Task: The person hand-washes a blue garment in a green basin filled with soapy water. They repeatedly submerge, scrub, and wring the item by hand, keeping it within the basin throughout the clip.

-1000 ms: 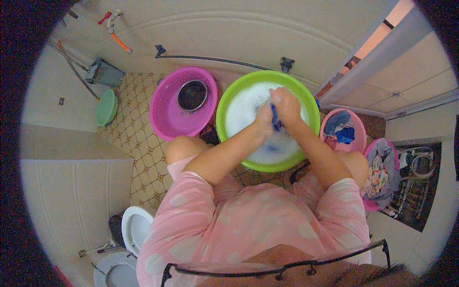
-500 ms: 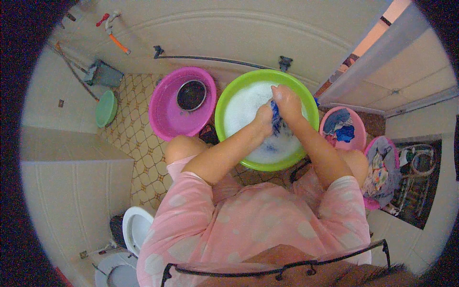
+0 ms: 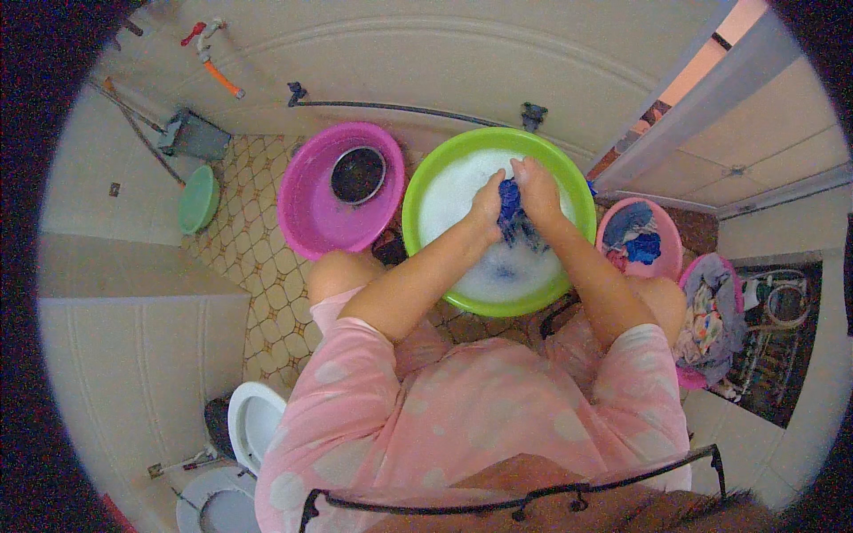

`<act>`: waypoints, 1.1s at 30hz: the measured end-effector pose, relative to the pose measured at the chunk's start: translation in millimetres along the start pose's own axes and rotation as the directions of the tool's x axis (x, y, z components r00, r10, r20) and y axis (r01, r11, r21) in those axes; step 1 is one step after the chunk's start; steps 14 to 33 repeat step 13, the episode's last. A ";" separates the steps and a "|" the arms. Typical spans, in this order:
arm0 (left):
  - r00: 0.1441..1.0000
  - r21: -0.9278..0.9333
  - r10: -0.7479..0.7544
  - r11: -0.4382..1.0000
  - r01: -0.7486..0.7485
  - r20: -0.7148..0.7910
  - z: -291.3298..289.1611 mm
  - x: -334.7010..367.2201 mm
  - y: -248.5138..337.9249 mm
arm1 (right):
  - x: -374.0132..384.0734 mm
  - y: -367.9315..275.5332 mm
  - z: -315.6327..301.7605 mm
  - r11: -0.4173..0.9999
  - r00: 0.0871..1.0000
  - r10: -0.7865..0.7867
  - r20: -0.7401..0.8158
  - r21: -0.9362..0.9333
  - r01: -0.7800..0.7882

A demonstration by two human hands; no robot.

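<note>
A wet dark blue cloth [image 3: 509, 202] is bunched between my two hands, over a lime green basin [image 3: 433, 289] of white suds. My left hand [image 3: 487, 204] grips the cloth from its left side. On the other side my right hand [image 3: 537, 188] is closed against it, fingers pointing up and inward. The lower end of the cloth trails down toward the foamy water [image 3: 506, 277], where a bluish patch shows. I cannot make out what kind of garment it is.
To the left stands a pink basin [image 3: 311, 218] with a dark round pan [image 3: 358, 175] inside. At right are a light pink tub [image 3: 662, 222] with clothes and another laundry-filled basket [image 3: 715, 320]. A toilet [image 3: 253, 426], a green bowl [image 3: 198, 200] and a hose tap [image 3: 210, 40] lie further left.
My hands have drawn slightly apart, the right one tilting more upright. More of the blue cloth now shows between them.
</note>
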State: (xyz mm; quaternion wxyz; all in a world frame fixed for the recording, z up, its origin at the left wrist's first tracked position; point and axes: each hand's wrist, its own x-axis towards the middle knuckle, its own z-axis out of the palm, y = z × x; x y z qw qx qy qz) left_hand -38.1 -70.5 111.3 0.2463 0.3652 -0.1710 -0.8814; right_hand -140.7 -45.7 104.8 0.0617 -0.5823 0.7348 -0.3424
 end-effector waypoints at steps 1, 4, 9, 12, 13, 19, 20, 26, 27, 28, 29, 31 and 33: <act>1.000 0.016 0.006 1.000 -0.006 0.002 -2.3 0.3 1.6 | 0.8 6.2 2.5 0.999 1.000 0.008 -0.021 0.036 -0.007; 0.993 0.179 0.117 0.978 -0.111 -0.025 -18.8 19.0 5.9 | 0.8 24.0 10.7 0.998 0.999 0.035 -0.007 0.052 -0.034; 0.895 0.512 0.440 0.788 -0.342 -0.080 -103.1 82.5 11.4 | -13.9 46.1 41.4 0.994 0.990 -0.075 0.121 0.089 0.064; 0.878 0.572 0.400 0.798 -0.191 -0.264 -93.4 81.4 9.3 | -12.1 67.3 53.6 0.992 0.874 0.036 0.485 0.088 -0.090; 0.880 0.574 0.399 0.796 -0.192 -0.259 -90.6 81.4 9.8 | -11.6 82.0 66.1 0.994 0.874 0.090 0.478 0.004 -0.105; 0.880 0.574 0.399 0.796 -0.192 -0.259 -90.6 81.4 9.8 | -11.6 82.0 66.1 0.994 0.874 0.090 0.478 0.004 -0.105; 0.880 0.574 0.399 0.796 -0.192 -0.259 -90.6 81.4 9.8 | -11.6 82.0 66.1 0.994 0.874 0.090 0.478 0.004 -0.105; 0.880 0.574 0.399 0.796 -0.192 -0.259 -90.6 81.4 9.8 | -11.6 82.0 66.1 0.994 0.874 0.090 0.478 0.004 -0.105; 0.880 0.574 0.399 0.796 -0.192 -0.259 -90.6 81.4 9.8 | -11.6 82.0 66.1 0.994 0.874 0.090 0.478 0.004 -0.105; 0.880 0.574 0.399 0.796 -0.192 -0.259 -90.6 81.4 9.8 | -11.6 82.0 66.1 0.994 0.874 0.090 0.478 0.004 -0.105; 0.880 0.574 0.399 0.796 -0.192 -0.259 -90.6 81.4 9.8 | -11.6 82.0 66.1 0.994 0.874 0.090 0.478 0.004 -0.105; 0.880 0.574 0.399 0.796 -0.192 -0.259 -90.6 81.4 9.8 | -11.6 82.0 66.1 0.994 0.874 0.090 0.478 0.004 -0.105; 0.880 0.574 0.399 0.796 -0.192 -0.259 -90.6 81.4 9.8 | -11.6 82.0 66.1 0.994 0.874 0.090 0.478 0.004 -0.105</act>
